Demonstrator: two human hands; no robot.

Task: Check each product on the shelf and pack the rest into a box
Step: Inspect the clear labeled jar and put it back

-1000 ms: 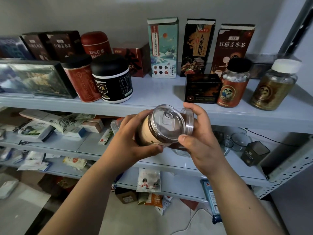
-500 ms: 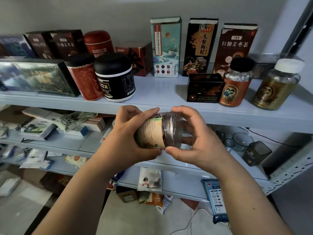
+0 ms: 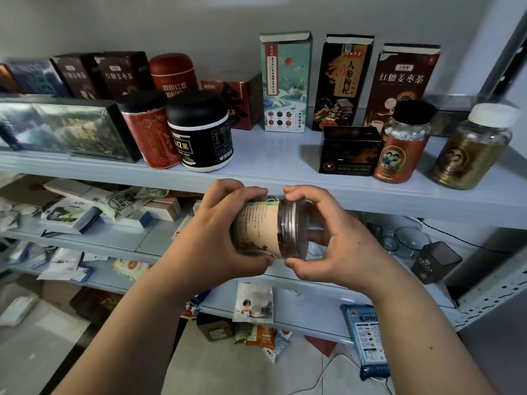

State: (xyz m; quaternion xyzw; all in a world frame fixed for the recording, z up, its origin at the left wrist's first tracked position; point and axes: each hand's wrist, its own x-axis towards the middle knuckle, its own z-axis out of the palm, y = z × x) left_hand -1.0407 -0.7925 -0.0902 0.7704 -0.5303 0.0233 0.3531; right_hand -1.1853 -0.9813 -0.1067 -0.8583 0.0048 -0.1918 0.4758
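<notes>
A clear plastic jar with a beige printed label lies sideways in front of the top shelf, its transparent lid pointing right. My left hand grips the labelled body, thumb underneath and fingers over the top. My right hand grips the lid end, its fingers curled round the rim. On the shelf stand a black tub, a red canister, a small black box, an orange-labelled jar and a gold jar with a white cap.
Tall tea boxes line the back wall of the top shelf, and a flat gift box lies at its left. Lower shelves hold loose sachets and packets, glass cups and a dark tin. More packets lie on the floor.
The jar has turned from lid-facing-me to lying sideways with its label up. Both hands have shifted round it, and the view has tilted slightly down.
</notes>
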